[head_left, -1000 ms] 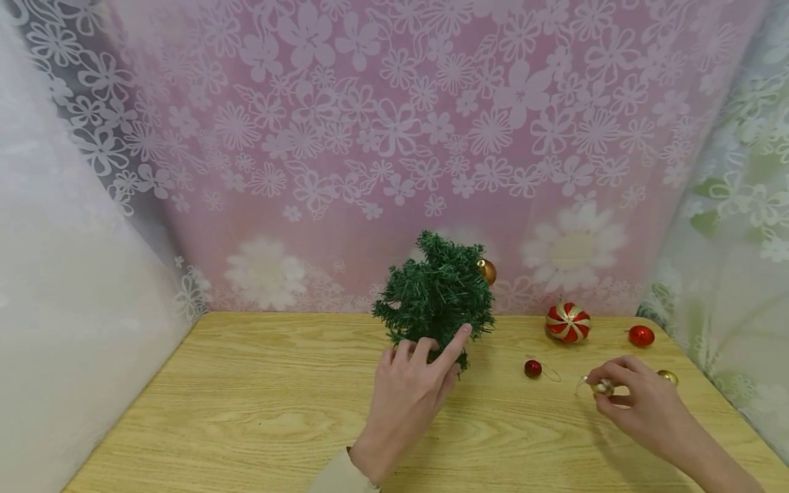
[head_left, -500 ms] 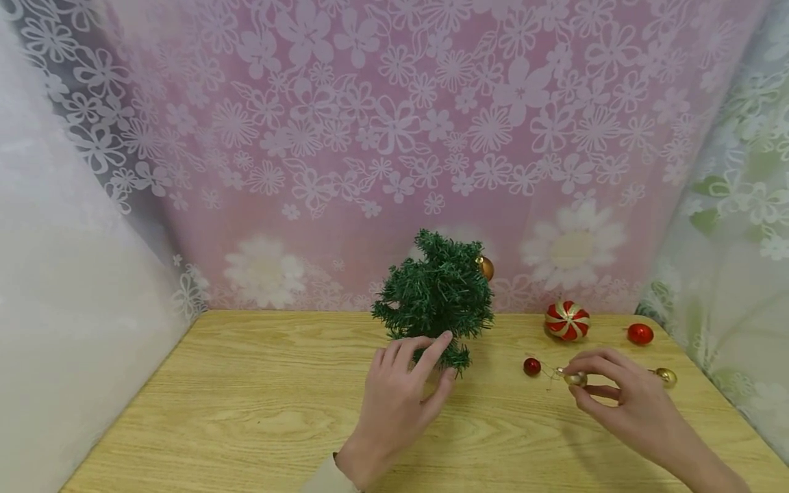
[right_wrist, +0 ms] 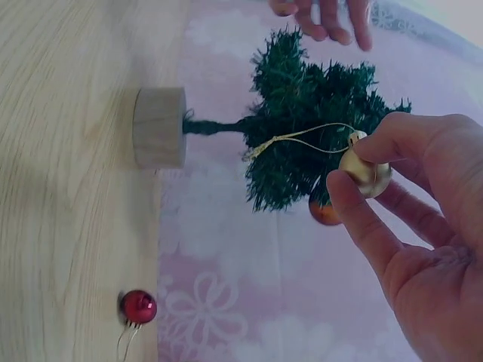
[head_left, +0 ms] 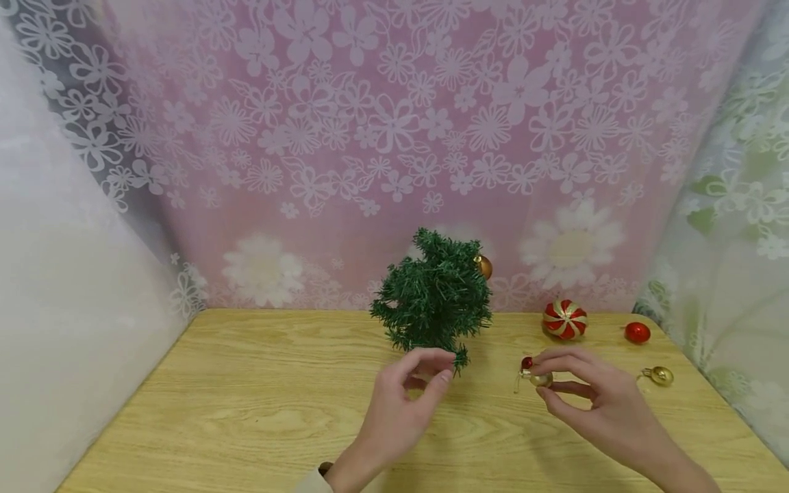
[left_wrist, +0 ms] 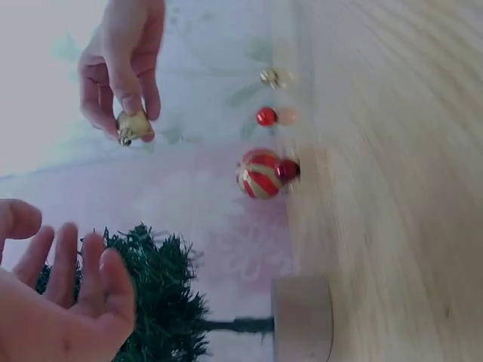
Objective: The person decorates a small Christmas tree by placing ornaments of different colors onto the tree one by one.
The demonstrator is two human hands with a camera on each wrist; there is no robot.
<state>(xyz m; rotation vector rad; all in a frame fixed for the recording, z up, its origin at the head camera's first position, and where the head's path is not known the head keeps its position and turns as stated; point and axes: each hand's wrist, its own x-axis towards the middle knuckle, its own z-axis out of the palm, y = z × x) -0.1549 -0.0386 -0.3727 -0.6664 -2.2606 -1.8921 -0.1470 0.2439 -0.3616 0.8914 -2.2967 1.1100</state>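
My right hand (head_left: 607, 404) pinches a small gold Christmas bauble (right_wrist: 367, 172) between thumb and fingertips, above the table. A thin gold loop (right_wrist: 302, 140) dangles from its cap. In front of the small green Christmas tree (head_left: 434, 294), my left hand (head_left: 401, 397) is raised with loosely bent fingers and holds nothing. The left wrist view shows that hand's fingers (left_wrist: 113, 283) apart, overlapping the tree's branches. The tree stands on a round wooden base (right_wrist: 160, 128). An orange-gold bauble (head_left: 485, 267) hangs on its right side.
On the right of the wooden table (head_left: 271, 397) lie a red-and-gold striped ball (head_left: 565, 320), a shiny red bauble (head_left: 637, 333), another gold bauble (head_left: 661, 375) and a dark red bauble (right_wrist: 139, 307) with a loop. Floral curtains (head_left: 370, 137) surround the back and sides.
My right hand has moved left with the gold bauble, towards the tree. My left hand has drawn back from the lower branches, bringing its index finger and thumb closer together.
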